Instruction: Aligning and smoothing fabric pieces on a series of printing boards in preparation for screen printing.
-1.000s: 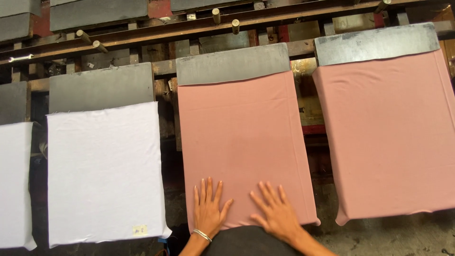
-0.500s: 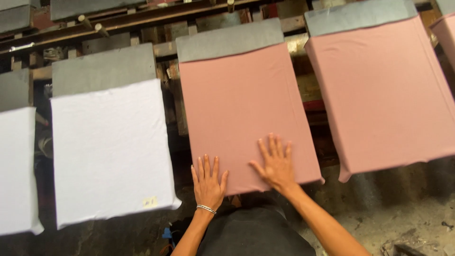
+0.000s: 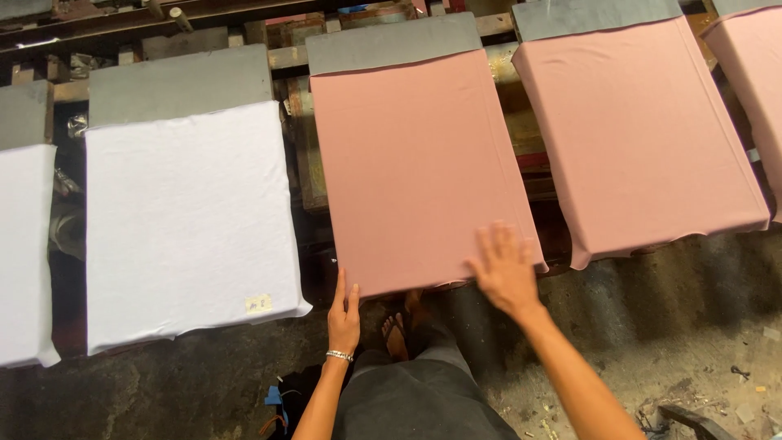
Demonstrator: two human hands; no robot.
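Observation:
A pink cloth [image 3: 415, 163] lies stretched flat over a grey pallet board [image 3: 391, 42] in the middle of the view. My left hand [image 3: 344, 314], with a bracelet on the wrist, has its fingers together at the cloth's near left corner, touching the edge. My right hand [image 3: 505, 265] lies flat with fingers spread on the cloth's near right corner. Neither hand holds anything that I can see.
A white cloth [image 3: 183, 220] with a small tag covers the board to the left, another white cloth [image 3: 20, 253] beyond it. More pink-covered boards [image 3: 635, 130] stand to the right. A metal frame [image 3: 163, 16] runs along the back. Bare foot [image 3: 397, 336] and dirty floor below.
Both hands slid off the middle of the pink cloth's near end toward its corners: the left down to the left edge, the right outward to the right corner. The view shifted.

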